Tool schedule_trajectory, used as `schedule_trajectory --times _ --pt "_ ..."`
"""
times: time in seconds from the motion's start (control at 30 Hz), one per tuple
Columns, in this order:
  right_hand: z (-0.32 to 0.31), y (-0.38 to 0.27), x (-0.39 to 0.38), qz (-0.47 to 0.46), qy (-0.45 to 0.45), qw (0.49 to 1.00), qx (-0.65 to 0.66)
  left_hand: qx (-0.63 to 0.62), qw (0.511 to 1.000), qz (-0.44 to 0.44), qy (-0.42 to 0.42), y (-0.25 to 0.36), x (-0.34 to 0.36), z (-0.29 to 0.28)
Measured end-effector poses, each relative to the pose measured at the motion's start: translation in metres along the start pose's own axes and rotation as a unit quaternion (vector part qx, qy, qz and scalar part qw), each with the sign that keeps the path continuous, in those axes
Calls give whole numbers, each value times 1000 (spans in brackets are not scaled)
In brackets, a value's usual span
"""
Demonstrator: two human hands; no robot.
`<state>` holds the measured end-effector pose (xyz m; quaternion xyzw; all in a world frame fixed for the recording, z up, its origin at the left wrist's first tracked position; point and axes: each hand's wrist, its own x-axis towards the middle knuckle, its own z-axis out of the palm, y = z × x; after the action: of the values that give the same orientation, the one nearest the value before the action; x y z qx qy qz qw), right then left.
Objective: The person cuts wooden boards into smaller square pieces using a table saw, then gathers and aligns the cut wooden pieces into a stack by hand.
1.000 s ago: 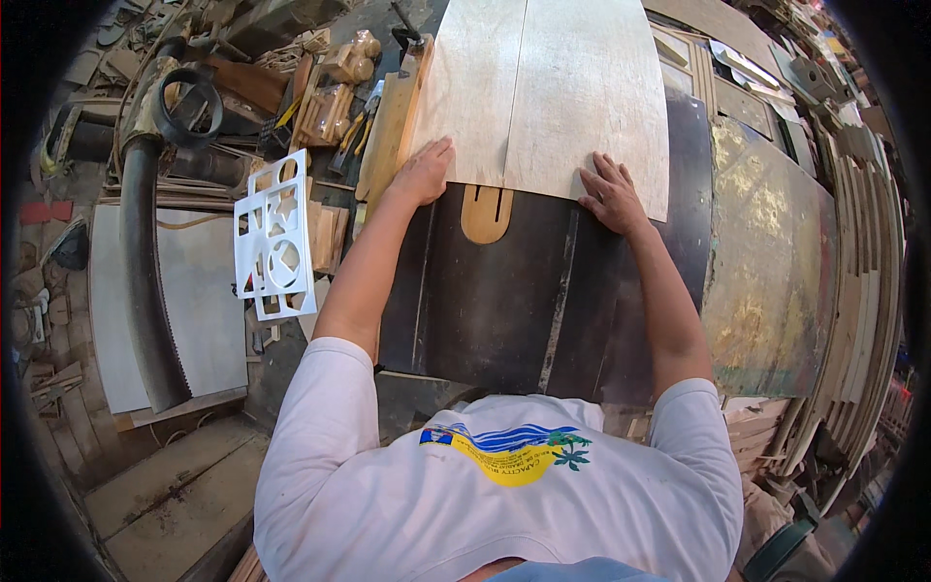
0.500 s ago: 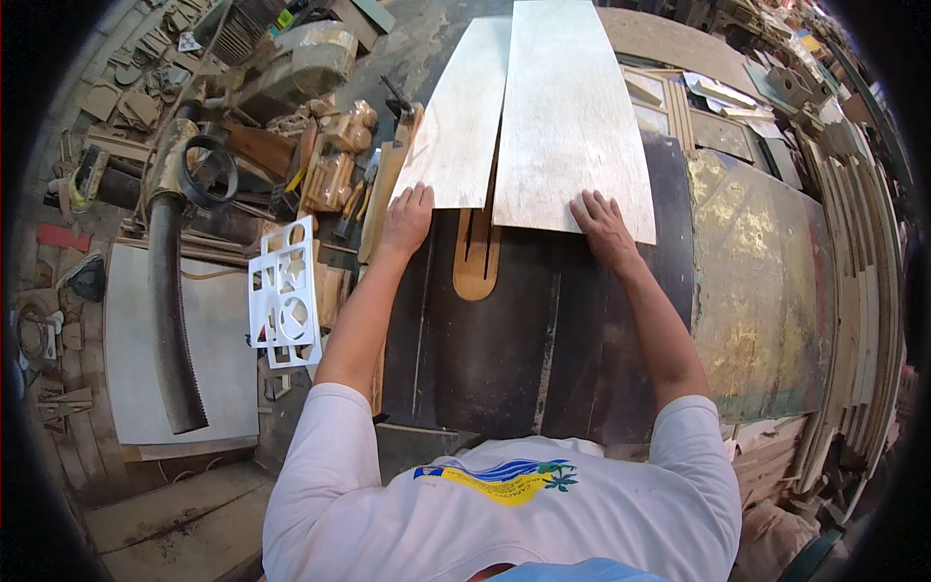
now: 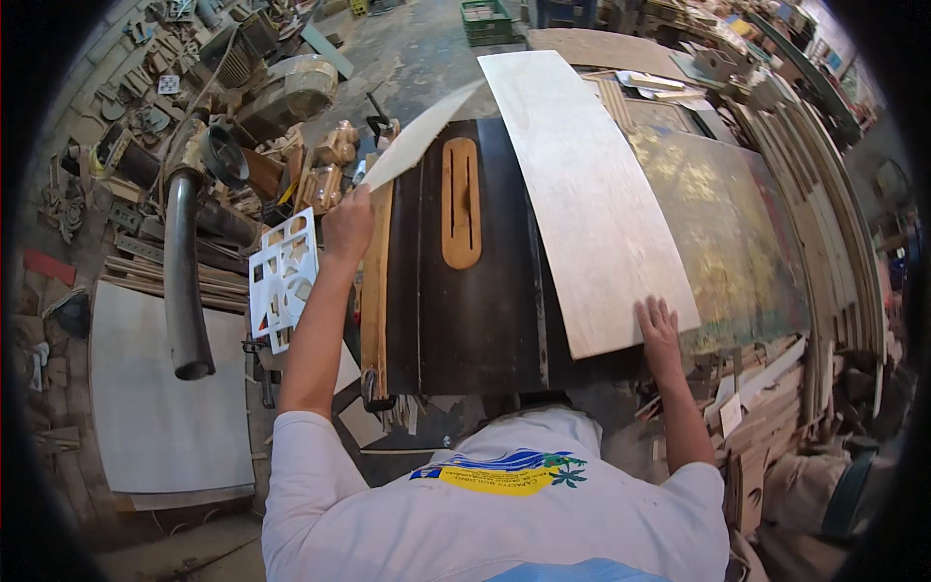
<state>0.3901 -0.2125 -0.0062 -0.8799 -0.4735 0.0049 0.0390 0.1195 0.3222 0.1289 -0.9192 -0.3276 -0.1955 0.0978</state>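
Note:
My left hand (image 3: 347, 218) grips the near end of the narrower pale plywood piece (image 3: 417, 136), which is raised and tilted almost edge-on at the left. My right hand (image 3: 662, 335) rests with fingers apart on the near right corner of the wider plywood panel (image 3: 592, 204), which lies at an angle across the right part of the dark table (image 3: 422, 349). Between the two pieces a wooden throat plate (image 3: 461, 199) with long slots shows in the tabletop, beside a wooden fence (image 3: 376, 339) along the table's left side.
A white shape template (image 3: 281, 272), a long dark tube (image 3: 189, 339) and a pale sheet (image 3: 165, 417) are at the left. Wooden blocks and tools (image 3: 320, 184) crowd beside the table. A mottled board (image 3: 747, 242) and stacked boards (image 3: 844, 252) are on the right; a green crate (image 3: 490, 24) stands beyond.
The two panels have separated: my left hand has raised and tilted its piece leftward, while the wider one has shifted right and nearer with my right hand. The slotted plate is now uncovered.

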Motion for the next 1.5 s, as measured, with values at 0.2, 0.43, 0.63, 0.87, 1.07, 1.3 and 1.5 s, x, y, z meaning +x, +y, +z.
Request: schedule_trajectory --times 0.2,0.43,0.63,0.87,1.07,1.3,1.5 --pt "-5 29 -184 236 -132 960 -78 -74 996 -48 28 11 -64 -55" --pt "-103 -143 -77 55 63 962 260 -126 988 -76 50 20 -157 -142" --pt "-143 -358 11 -104 -10 753 649 -162 979 -103 62 59 -254 -168" --pt "-112 -379 -15 -64 -8 684 727 -361 933 11 9 79 -304 -164" --pt "-151 -319 -86 53 81 508 856 -710 660 -238 -64 97 -311 -113" --pt "-140 -208 -189 216 270 450 823 -839 448 -62 -301 193 -311 -111" --pt "-149 -111 -258 277 380 453 758 -710 447 -52 -542 283 -341 -76"
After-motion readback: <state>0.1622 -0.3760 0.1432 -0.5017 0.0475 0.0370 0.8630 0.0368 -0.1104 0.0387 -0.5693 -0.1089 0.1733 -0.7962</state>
